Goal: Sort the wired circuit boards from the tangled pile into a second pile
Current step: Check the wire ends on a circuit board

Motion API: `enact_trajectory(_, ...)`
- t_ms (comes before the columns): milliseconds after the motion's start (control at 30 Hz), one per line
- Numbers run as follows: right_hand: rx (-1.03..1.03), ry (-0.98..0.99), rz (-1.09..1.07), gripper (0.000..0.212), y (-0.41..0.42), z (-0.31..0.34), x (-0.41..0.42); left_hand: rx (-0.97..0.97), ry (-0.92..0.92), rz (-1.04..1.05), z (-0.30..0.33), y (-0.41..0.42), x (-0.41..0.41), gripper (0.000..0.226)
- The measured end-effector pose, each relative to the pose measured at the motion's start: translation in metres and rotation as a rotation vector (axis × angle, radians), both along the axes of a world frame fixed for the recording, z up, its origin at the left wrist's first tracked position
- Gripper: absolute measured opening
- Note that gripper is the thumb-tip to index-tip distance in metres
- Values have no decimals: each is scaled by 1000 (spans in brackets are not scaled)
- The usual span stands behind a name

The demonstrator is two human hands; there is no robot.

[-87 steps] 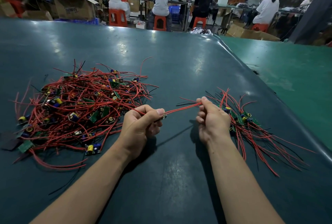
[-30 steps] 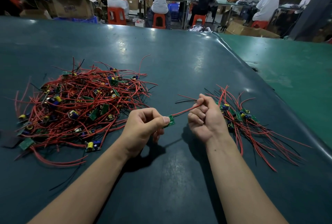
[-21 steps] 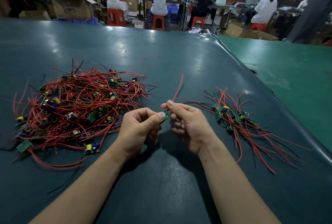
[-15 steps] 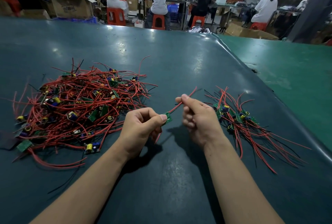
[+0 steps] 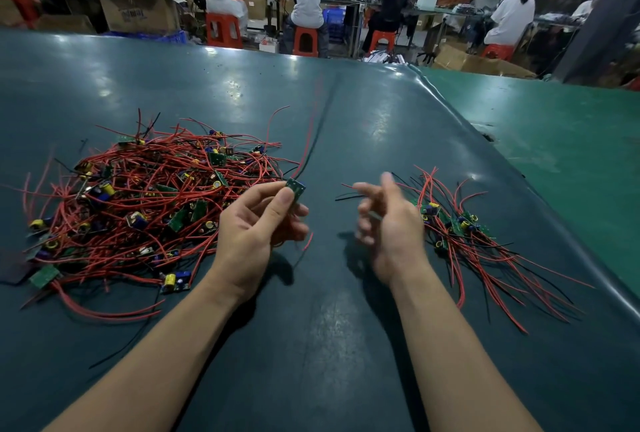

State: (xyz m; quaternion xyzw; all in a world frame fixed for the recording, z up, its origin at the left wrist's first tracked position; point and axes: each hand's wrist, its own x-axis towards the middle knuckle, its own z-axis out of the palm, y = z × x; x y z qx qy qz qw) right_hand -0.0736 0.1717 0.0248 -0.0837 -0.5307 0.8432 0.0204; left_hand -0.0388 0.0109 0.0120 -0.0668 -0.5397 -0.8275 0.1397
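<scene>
A large tangled pile (image 5: 145, 203) of small green circuit boards with red and black wires lies on the left of the dark table (image 5: 329, 345). A smaller second pile (image 5: 460, 227) lies on the right. My left hand (image 5: 256, 227) pinches one green circuit board (image 5: 295, 188) between thumb and fingers, above the table between the piles. Its red and black wires (image 5: 311, 133) swing up and away, blurred. My right hand (image 5: 388, 220) hovers beside the second pile, blurred, fingers loosely spread and holding nothing.
The dark table's right edge (image 5: 519, 189) borders a lighter green surface (image 5: 571, 140). Beyond the far edge, several seated people work at benches on orange stools (image 5: 223, 29), among cardboard boxes (image 5: 138, 10).
My right hand has let go of the red wire and moved right, fingers spread. The freed wires have swung up and back. My left hand still pinches the board, turned more upright.
</scene>
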Motion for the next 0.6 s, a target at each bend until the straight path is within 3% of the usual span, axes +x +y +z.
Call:
enact_trajectory(67, 191, 80, 289, 41, -12, 0, 11, -196, 84, 99, 1, 2, -1, 19)
enact_trajectory(133, 273, 196, 429, 29, -21, -1, 19, -377, 168, 141, -1, 5, 2, 26)
enact_trajectory(233, 434, 323, 364, 20, -22, 0, 24, -508, 231, 190, -4, 2, 2, 28)
enact_trajectory(333, 457, 376, 342, 22, -23, 3, 28, -625, 279, 204, -6, -3, -1, 23)
enact_trajectory(433, 330, 376, 99, 23, -25, 10, 32, -688, 262, 309, -8, -10, -5, 24)
enact_trajectory(600, 124, 397, -585, 29, -9, 24, 24, -744, 275, 579, -6, -16, -10, 21)
